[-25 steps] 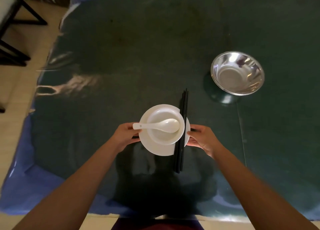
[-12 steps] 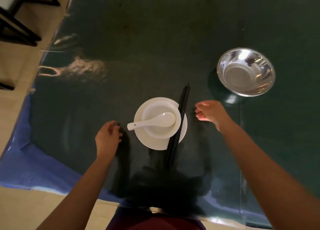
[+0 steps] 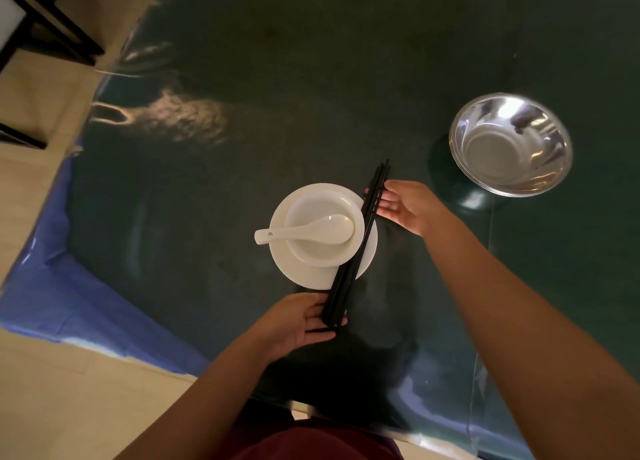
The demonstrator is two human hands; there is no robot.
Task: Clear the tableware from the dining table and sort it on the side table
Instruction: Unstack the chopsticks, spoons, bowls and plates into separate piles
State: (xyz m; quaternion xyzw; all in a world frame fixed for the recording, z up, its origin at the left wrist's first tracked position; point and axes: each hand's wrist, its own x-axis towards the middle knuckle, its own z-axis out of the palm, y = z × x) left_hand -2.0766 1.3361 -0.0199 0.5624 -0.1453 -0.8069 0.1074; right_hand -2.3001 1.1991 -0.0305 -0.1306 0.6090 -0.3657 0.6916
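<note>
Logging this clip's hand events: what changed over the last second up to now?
Both hands let go of the white plate and moved to the black chopsticks: the left hand now touches their near end, the right hand their far end. The bowl, spoon and steel bowl stayed put.
</note>
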